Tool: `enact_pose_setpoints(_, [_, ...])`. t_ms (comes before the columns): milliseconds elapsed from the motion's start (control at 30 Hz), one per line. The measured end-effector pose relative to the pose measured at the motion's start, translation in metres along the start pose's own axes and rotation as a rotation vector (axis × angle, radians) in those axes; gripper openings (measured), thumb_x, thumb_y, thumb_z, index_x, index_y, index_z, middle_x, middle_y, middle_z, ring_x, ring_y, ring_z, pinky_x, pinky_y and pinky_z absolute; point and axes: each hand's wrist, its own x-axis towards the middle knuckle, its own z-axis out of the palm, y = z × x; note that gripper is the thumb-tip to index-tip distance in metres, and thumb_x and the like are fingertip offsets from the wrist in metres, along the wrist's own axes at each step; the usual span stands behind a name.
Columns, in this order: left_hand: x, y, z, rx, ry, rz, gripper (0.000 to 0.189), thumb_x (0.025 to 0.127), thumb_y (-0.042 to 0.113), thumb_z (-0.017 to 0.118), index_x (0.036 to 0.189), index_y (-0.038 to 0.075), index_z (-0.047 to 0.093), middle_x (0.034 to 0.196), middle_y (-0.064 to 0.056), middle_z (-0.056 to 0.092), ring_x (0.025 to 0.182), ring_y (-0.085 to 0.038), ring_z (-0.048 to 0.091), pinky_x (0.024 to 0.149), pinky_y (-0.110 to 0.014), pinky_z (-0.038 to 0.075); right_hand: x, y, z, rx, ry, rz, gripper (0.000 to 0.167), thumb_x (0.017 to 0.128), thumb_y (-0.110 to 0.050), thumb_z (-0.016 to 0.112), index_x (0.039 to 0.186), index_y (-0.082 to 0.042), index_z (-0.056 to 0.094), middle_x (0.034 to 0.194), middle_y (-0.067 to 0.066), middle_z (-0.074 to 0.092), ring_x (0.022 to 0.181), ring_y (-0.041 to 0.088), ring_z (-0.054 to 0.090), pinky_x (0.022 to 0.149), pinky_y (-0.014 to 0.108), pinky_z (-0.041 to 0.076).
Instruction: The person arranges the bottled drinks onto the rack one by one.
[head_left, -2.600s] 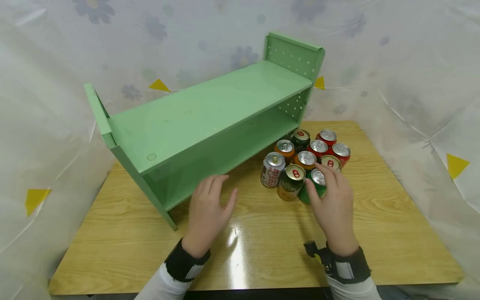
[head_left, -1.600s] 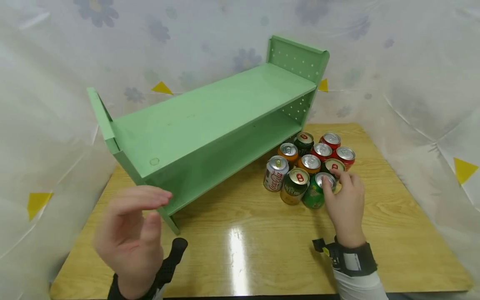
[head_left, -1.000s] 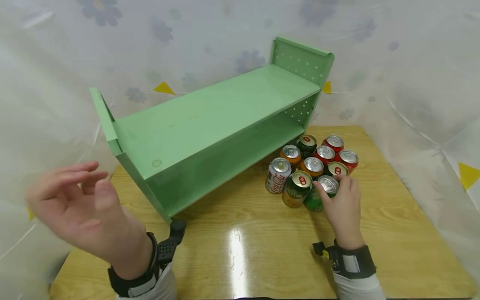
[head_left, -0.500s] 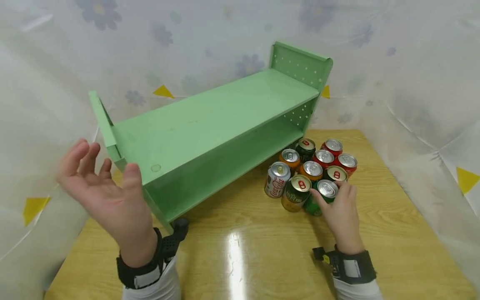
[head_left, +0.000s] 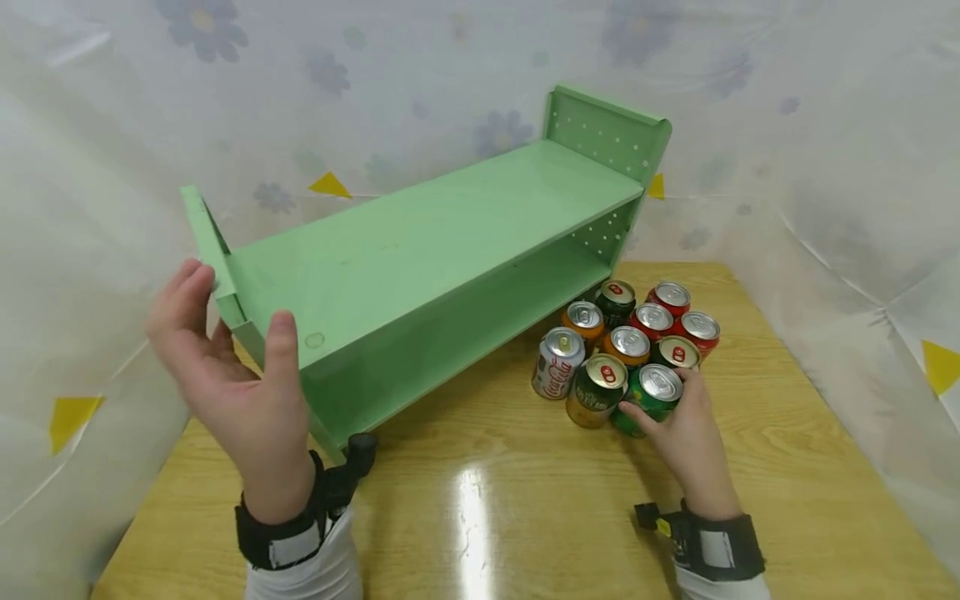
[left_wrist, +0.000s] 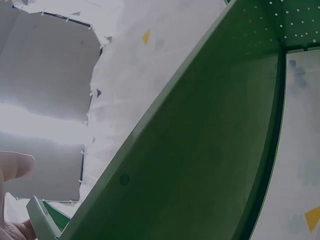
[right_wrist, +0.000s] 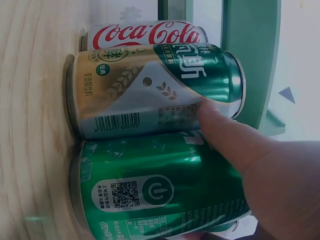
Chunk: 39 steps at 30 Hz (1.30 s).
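Note:
My right hand (head_left: 686, 437) grips a green soda can (head_left: 651, 396) at the front of a cluster of cans, thumb on its left side and fingers at its right. In the right wrist view the thumb also overlaps the neighbouring green-and-gold can (right_wrist: 155, 95). The green can stands upright on the table. My left hand (head_left: 240, 383) is raised at the left end panel (head_left: 206, 250) of a light green shelf (head_left: 420, 242). Its fingertips are right at the panel's outer side, and the thumb is spread apart in front. The left hand holds nothing.
A silver Coca-Cola can (head_left: 558, 367), orange cans (head_left: 585, 321), red cans (head_left: 697, 329) and dark green cans (head_left: 617, 304) stand close together beside the shelf's right front. The wooden table (head_left: 540, 517) extends in front. A flowered sheet (head_left: 420, 75) hangs behind.
My left hand has moved from over the table's middle out to the left, then up to the shelf's end panel. My right hand has come onto the green can and gripped it.

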Motion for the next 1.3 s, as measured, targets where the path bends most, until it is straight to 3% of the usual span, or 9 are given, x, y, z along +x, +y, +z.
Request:
enact_pose_setpoints(167, [0.0006,-0.0044,-0.0021,0.027,-0.01,0.02,0.046,0.081,0.003,0.064,0.126,-0.004,0.058,0.141,-0.014,0.048,0.133,-0.033,0.046,0.104,-0.036,0.042,0.0002,0.005,0.0051,0.001,0.022,-0.024,0.092,0.08,-0.021,0.088,0.143,0.011,0.029,0.135,0.037,0.042,0.129,0.055,0.046,0.104,0.071,0.039])
enact_pose_setpoints(600, [0.0033,-0.0069,-0.0032,0.069,-0.004,0.041,0.034,0.086,0.001,0.052,0.118,-0.005,0.06,0.135,-0.012,0.05,0.131,-0.031,0.047,0.093,-0.03,0.047,-0.0016,-0.001,0.0091,0.028,0.045,0.075,0.085,0.082,-0.016,0.083,0.142,0.007,0.028,0.136,0.033,0.043,0.125,0.052,0.051,0.101,0.068,0.043])
enact_pose_setpoints(867, [0.0043,-0.0086,-0.0028,0.075,-0.005,0.062,0.029,0.089,-0.001,0.045,0.113,-0.007,0.06,0.132,-0.011,0.051,0.132,-0.031,0.046,0.089,-0.027,0.05,-0.0026,0.0017,0.0091,0.014,0.068,0.068,0.085,0.08,-0.018,0.085,0.141,0.006,0.031,0.134,0.033,0.05,0.12,0.052,0.057,0.096,0.066,0.047])
enact_pose_setpoints(1300, [0.0064,-0.0075,0.0007,0.063,0.002,0.078,0.026,0.089,-0.001,0.044,0.11,-0.008,0.058,0.13,-0.012,0.051,0.131,-0.031,0.045,0.086,-0.023,0.049,-0.0036,0.002,0.0072,-0.03,0.125,0.031,0.081,0.079,-0.026,0.085,0.141,0.003,0.041,0.129,0.026,0.055,0.116,0.046,0.06,0.092,0.063,0.049])
